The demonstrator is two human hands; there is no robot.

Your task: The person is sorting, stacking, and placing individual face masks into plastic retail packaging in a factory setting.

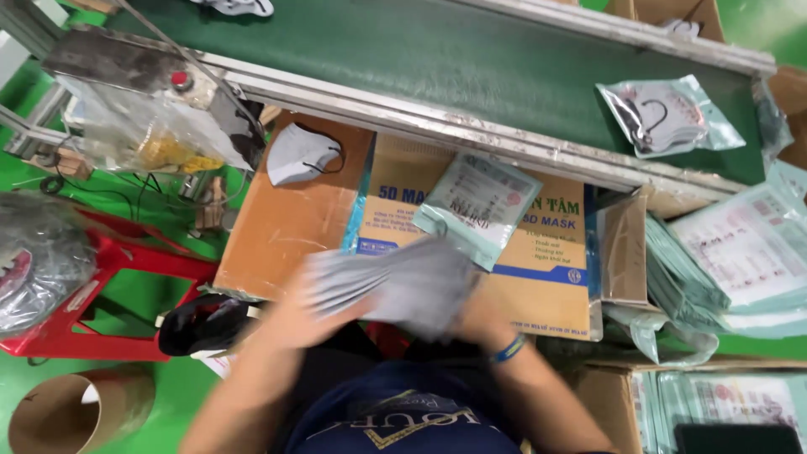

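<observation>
holding a fanned stack of grey masks point(395, 286) between both hands, the person seems to be squaring the bundle up, a step that looks to be mid-way; the next move probably calls for evening the edges so the stack sits flat and tight. the left hand point(296, 318) is blurred, its fingers curled under the stack's left end, closed on it as far as i can tell. the right hand point(479, 319), with a blue band at the wrist, grips the right end in the same way. the stack sits just above the lap, over the near edge of a cardboard box point(290, 223). on that box lies a single grey mask point(298, 154), apart from the hands, and beside it a teal pouch point(477, 206) rests on a printed carton point(538, 261). farther off, a filled pouch point(668, 113) lies on the green conveyor belt point(437, 59).
</observation>
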